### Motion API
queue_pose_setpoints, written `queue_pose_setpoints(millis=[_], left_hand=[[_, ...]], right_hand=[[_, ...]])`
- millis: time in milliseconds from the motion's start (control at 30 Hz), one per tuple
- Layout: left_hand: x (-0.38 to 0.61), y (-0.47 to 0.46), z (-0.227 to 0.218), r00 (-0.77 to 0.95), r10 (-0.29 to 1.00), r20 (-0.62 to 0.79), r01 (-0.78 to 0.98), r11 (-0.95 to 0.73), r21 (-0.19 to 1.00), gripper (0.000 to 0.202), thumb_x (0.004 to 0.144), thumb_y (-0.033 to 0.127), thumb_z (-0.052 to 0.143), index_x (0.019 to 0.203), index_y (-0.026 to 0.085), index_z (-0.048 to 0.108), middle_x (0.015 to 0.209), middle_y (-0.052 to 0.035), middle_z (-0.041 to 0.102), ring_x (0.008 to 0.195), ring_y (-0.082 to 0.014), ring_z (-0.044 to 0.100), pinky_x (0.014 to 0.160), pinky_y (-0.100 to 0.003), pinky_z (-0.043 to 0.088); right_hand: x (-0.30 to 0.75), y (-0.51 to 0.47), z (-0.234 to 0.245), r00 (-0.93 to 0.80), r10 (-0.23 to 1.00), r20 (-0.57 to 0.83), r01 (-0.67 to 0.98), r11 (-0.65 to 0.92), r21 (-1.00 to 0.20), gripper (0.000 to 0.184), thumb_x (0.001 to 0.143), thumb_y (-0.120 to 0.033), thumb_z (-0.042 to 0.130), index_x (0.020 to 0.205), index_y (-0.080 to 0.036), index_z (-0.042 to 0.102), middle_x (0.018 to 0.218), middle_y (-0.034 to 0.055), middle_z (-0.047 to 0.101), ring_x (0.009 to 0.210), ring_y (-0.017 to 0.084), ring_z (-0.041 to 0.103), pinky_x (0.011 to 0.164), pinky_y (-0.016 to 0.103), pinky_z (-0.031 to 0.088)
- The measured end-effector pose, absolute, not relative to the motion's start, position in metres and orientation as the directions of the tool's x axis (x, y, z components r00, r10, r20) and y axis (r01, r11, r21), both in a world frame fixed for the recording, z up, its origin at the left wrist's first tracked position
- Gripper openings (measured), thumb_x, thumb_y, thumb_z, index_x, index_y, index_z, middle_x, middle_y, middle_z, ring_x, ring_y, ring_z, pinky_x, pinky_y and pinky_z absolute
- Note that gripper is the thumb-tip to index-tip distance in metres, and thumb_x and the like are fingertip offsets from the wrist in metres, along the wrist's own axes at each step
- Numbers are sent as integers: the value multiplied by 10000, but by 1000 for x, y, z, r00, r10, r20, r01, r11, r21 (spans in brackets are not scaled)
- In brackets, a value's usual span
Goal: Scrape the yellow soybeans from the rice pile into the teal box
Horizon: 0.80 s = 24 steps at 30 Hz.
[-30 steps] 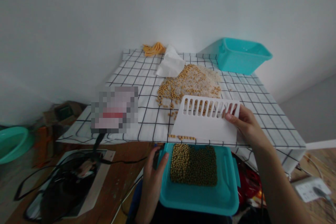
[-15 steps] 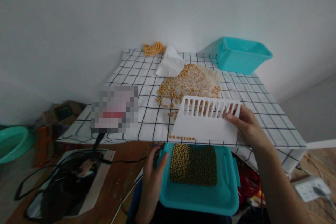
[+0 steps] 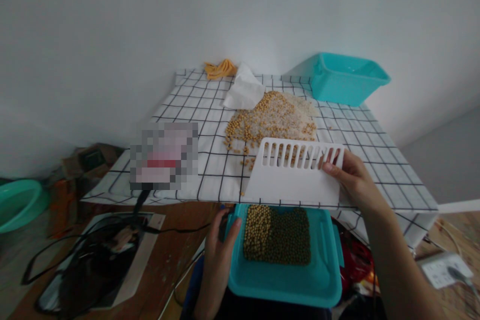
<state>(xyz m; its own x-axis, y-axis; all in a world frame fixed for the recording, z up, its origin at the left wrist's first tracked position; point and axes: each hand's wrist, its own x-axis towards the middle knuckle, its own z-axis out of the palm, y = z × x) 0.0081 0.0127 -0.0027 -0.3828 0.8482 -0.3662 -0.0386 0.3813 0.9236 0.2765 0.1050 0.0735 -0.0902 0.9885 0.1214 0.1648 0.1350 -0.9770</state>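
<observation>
My right hand (image 3: 354, 182) grips the right end of a white slotted plastic scraper (image 3: 294, 175), which stands on edge at the near side of the checked tablecloth (image 3: 195, 125). My left hand (image 3: 219, 250) holds the left rim of a teal tray (image 3: 285, 280) just below the table edge. The tray carries yellow soybeans (image 3: 257, 230) on the left and green beans (image 3: 290, 237) on the right. A heap of soybeans mixed with rice (image 3: 272, 117) lies on the cloth behind the scraper.
A teal tub (image 3: 347, 77) stands at the back right corner. A white tissue (image 3: 243, 92) and an orange bundle (image 3: 220, 68) lie at the back. A blurred box (image 3: 164, 156) sits front left. Cables, a black bag (image 3: 90, 270), a green basin (image 3: 17, 202) and a power strip (image 3: 444, 270) are on the floor.
The row of loose soybeans at the scraper's lower left edge has gone over the table edge; one or two remain. Both hands have hardly moved.
</observation>
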Motion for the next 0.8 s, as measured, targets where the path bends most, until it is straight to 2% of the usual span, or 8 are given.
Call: queue_pose_setpoints(millis=[167,467,667,800], left_hand=[[8,13,0,-386,848,-364,-24,385,923,393,703,472,671,1013,234,624,958,-36,726,934,-257,668,830,-346,505],[7,13,0,-370,853,-368,-61,373,926,390,696,453,678,1004,224,608,990,-44,730,988,-259,661,899,-352,482],[6,11,-6,-361,851,-381,-38,395,918,431,735,470,649,1077,219,572,1182,-82,666,1152,-272,582,996,-370,416],[6,11,-6,-335,868,-367,-20,383,924,410,753,477,627,1069,222,565,1177,-76,657,1155,-270,574,1010,-374,402]], right_hand=[[277,104,74,-81,989,125,167,137,-976,152,795,-359,705,875,-244,648,770,-5,617,683,154,547,594,250,440],[276,106,72,-53,985,162,148,168,-975,158,808,-361,688,897,-244,633,797,4,632,744,180,588,649,275,472],[271,110,75,-104,975,199,208,217,-954,161,822,-367,676,931,-254,643,867,9,672,800,183,609,701,283,490],[268,114,79,-162,965,206,246,242,-939,196,827,-389,665,955,-241,651,926,24,696,849,198,623,752,308,503]])
